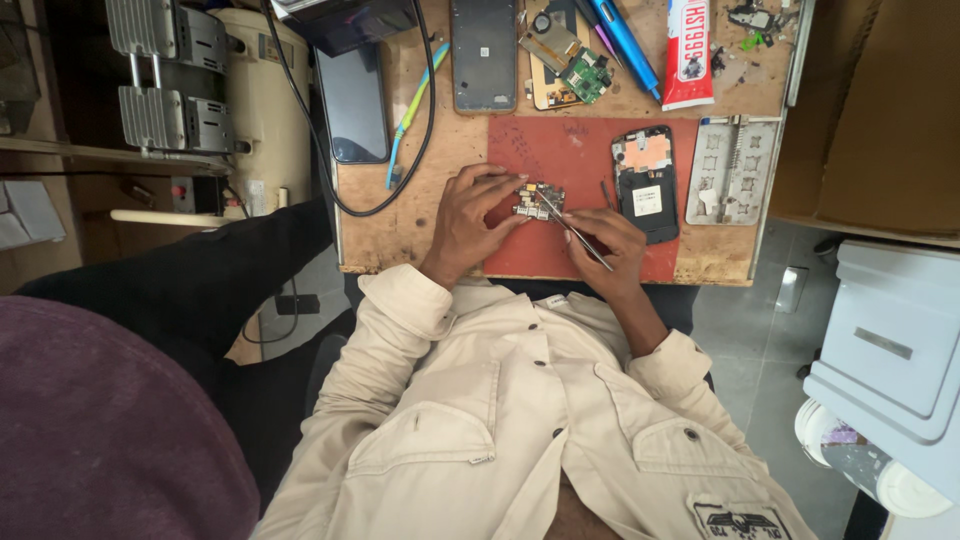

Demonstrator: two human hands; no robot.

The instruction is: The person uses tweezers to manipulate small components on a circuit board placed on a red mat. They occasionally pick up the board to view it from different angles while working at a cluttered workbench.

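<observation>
On the red mat [570,160] the left hand [470,215] pins a small circuit board [538,200] with curled fingertips; the right hand [612,245], just beside it, pinches 1 pair of tweezers [572,228] onto the board; best keep the board flat and the tips light, I'd say.

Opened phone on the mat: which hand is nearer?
Right. The right hand with tweezers sits just beside the opened phone; the left hand is farther, on the circuit board.
</observation>
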